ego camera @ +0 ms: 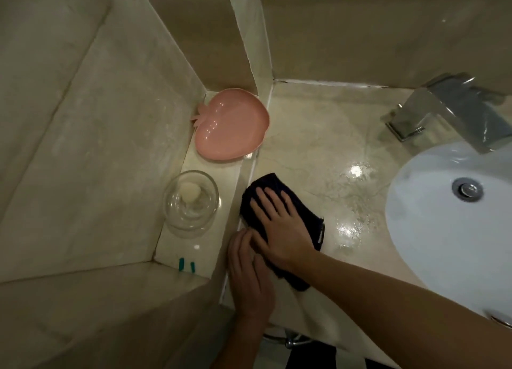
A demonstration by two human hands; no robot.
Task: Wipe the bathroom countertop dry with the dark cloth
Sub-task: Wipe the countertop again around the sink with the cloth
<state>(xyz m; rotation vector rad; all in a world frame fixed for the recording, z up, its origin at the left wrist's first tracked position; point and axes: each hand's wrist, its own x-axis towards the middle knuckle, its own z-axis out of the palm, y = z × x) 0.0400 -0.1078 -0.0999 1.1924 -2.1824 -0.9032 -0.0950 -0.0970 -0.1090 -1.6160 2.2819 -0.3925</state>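
A dark cloth (307,211) lies flat on the beige marble countertop (310,136), near its left edge. My right hand (277,224) presses down on the cloth with fingers straight and spread. My left hand (249,271) rests flat on the counter's front left corner, fingers straight, its fingertips touching the cloth's near edge by my right hand. Wet glossy patches (349,224) shine on the counter between the cloth and the sink.
A white oval sink (432,244) with a chrome drain sits at the right, a chrome faucet (448,114) behind it. On a raised ledge to the left stand a pink apple-shaped dish (232,127) and a clear glass bowl (191,202). Tiled walls enclose the corner.
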